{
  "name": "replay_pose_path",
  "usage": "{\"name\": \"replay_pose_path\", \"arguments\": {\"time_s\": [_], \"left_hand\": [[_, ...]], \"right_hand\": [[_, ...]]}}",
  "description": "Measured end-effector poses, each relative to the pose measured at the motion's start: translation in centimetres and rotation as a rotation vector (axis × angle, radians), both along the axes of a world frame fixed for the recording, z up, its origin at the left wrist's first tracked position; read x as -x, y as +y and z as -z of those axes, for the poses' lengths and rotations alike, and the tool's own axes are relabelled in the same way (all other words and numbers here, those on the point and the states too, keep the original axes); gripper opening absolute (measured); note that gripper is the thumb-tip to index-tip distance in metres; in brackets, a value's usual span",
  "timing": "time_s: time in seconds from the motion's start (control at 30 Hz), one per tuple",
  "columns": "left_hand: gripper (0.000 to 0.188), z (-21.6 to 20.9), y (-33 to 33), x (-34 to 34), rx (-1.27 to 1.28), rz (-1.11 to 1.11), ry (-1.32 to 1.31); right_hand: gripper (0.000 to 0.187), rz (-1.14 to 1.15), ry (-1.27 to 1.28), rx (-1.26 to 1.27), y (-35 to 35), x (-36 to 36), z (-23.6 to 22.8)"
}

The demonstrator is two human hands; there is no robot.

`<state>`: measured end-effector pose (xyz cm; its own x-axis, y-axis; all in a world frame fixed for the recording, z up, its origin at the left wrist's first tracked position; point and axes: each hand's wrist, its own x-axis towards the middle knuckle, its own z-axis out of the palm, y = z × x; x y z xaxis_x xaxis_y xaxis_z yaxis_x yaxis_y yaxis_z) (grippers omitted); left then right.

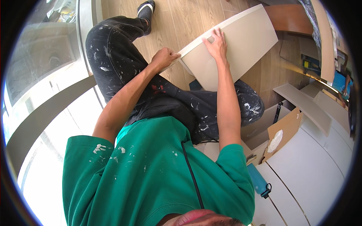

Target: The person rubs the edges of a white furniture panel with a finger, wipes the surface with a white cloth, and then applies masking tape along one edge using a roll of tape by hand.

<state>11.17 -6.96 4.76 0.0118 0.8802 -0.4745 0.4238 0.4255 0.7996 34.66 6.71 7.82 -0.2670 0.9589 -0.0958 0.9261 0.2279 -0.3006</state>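
A flat beige board [241,41] slants across my lap and over the wooden floor, a paler band running along its far edge. My right hand [217,44] lies on the board near that edge, thumb and fingers apart, fingertips at the band. At the board's left corner my left hand [164,58] is closed, thumb and forefinger pinching a thin pale strip [174,63] that sticks out past the corner. Part of the strip is hidden by my left hand and forearm.
Glass panes stand close on my left. To the right are a drawer box [260,128], a cardboard piece [281,132], a loose panel [301,105] and a teal bottle [258,179]. A brown curved panel [290,19] lies beyond the board. Another person is at the far right.
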Motion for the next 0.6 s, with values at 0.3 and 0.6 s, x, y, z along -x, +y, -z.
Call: {"name": "replay_pose_path", "arguments": {"time_s": [0.3,0.6], "left_hand": [[0.056,-0.18,-0.08,0.03,0.025,-0.012,-0.04],[0.058,-0.3,0.12,0.05,0.056,0.007,-0.017]], "right_hand": [[0.085,0.0,-0.013,0.017,0.01,0.19,0.01],[0.085,0.008,-0.014,0.019,0.01,0.21,-0.05]]}}
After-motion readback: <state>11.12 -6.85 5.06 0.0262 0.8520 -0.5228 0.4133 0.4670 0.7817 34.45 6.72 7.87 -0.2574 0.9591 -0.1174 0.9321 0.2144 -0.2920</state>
